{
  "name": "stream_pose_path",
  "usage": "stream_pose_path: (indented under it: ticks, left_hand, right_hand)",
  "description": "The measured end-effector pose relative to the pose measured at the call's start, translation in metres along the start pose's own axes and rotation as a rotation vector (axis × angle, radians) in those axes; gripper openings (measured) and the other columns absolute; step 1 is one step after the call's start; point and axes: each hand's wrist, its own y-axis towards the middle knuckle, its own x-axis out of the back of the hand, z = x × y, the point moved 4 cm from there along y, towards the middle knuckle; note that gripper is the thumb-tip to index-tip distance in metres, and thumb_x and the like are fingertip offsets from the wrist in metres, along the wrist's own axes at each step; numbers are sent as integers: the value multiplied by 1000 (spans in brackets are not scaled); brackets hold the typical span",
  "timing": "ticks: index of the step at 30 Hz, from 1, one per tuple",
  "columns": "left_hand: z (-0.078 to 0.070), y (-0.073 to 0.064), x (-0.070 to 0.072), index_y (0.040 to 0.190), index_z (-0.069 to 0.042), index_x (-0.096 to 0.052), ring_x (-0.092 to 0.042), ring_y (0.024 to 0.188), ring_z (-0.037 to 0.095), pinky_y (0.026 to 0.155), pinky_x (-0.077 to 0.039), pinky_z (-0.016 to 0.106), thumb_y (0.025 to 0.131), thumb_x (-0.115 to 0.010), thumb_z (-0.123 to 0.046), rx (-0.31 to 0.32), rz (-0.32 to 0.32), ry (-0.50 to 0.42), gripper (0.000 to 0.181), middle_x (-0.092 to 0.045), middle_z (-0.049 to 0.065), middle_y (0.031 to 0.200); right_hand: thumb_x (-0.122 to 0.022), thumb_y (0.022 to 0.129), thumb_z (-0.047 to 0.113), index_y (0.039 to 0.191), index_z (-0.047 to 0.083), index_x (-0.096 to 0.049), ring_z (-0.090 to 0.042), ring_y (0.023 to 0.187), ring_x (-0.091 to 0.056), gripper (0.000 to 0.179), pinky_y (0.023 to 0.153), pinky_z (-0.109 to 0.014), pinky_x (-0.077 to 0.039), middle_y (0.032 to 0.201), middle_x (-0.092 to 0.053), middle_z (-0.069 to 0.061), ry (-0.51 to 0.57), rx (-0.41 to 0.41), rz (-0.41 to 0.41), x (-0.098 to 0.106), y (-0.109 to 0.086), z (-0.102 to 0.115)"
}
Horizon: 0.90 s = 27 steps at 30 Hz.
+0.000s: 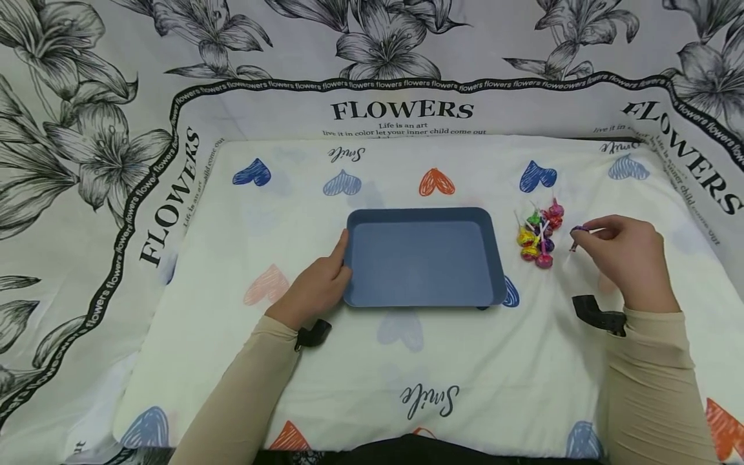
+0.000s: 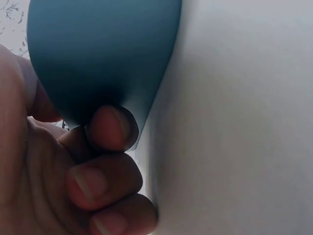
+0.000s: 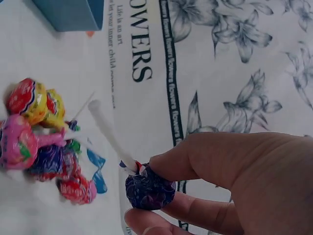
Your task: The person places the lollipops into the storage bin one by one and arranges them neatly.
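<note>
A blue-grey rectangular tray (image 1: pixel 424 258) lies in the middle of the cloth in the head view. My left hand (image 1: pixel 320 284) holds the tray by its left side, one finger lying along the edge. In the left wrist view, curled fingertips (image 2: pixel 110 128) meet the tray's outer wall (image 2: pixel 105 54). To the right of the tray, my right hand (image 1: pixel 628 255) pinches a lollipop in a dark purple wrapper. Seen from the right wrist, this lollipop (image 3: pixel 150 190) sits between thumb and fingers, its white stick pointing away. Beside that hand lies a pile of lollipops (image 1: pixel 543 236) in yellow, red, pink, green and purple wrappers.
A pale cloth (image 1: pixel 343 381) printed with hearts and "Smile" lies under everything. Around it runs a white floral cover (image 1: pixel 261 110) with a black lettered border. A dark strap-on device sits on each wrist.
</note>
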Motion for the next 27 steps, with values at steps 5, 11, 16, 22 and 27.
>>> stream_pose_path:
  ticks: [5, 11, 16, 22, 27]
  left_hand:
    - [1, 1, 0, 170, -18, 3, -61, 96, 26, 93, -45, 42, 107, -33, -25, -12, -2, 11, 73, -48, 18, 158]
    - [1, 0, -1, 170, -17, 3, -61, 101, 26, 95, -45, 41, 107, -33, -26, -6, -1, 2, 73, -46, 18, 159]
    - [3, 0, -2, 170, -17, 3, -61, 94, 26, 95, -44, 40, 107, -34, -25, 0, -2, -13, 73, -49, 18, 156]
    - [3, 0, -2, 170, -17, 2, -56, 75, 23, 91, -46, 40, 106, -34, -25, -12, -2, -12, 74, -65, 21, 131]
    - [3, 0, -2, 170, -15, 3, -57, 77, 24, 92, -46, 40, 106, -34, -24, -17, 2, -26, 74, -64, 24, 133]
  right_hand:
    - [-62, 98, 57, 129, 1, -71, -31, 97, -56, 65, 65, -36, -45, 116, -70, -25, 18, 62, 17, -8, 1, 20]
    - [-65, 99, 49, 124, -2, -73, -33, 97, -62, 57, 67, -36, -46, 112, -72, -26, 22, 168, 17, -22, 1, 47]
    - [-67, 100, 45, 122, -2, -73, -25, 86, -64, 52, 62, -35, -49, 107, -73, -23, 53, 234, 75, -39, 1, 66]
    - [-71, 97, 46, 124, 3, -72, -24, 61, -62, 51, 51, -38, -54, 106, -71, -19, 154, 231, 171, -52, 0, 86]
    - [-73, 97, 41, 119, 4, -74, -29, 67, -62, 43, 68, -43, -52, 103, -72, -17, 137, 307, 148, -62, 0, 106]
